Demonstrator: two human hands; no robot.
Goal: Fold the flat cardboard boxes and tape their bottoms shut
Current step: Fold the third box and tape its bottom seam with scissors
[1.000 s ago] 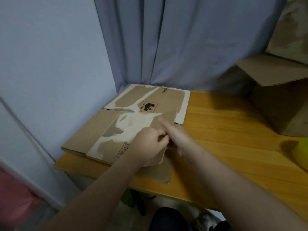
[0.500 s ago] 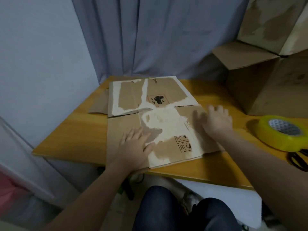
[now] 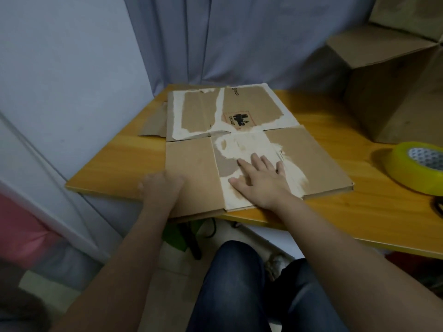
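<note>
A flat cardboard box (image 3: 304, 159) with torn white patches lies on the wooden table (image 3: 115, 168), its near edge overhanging the table front. My right hand (image 3: 260, 180) presses flat on the torn middle panel, fingers spread. Blurred by motion, my left hand (image 3: 160, 185) sits at the left edge of the near left panel, its fingers curled over that edge. A roll of yellow tape (image 3: 417, 168) lies on the table to the right, apart from both hands.
An erected cardboard box (image 3: 395, 99) with an open flap stands at the back right. A brown cardboard piece (image 3: 153, 121) sticks out from under the box's far left. Dark scissor handles (image 3: 438, 207) show at the right edge. Curtain and wall close off the back.
My right hand moved from the right panel to the middle torn patch. My left hand slid from the box's top to its left edge and curled. The view shifted closer.
</note>
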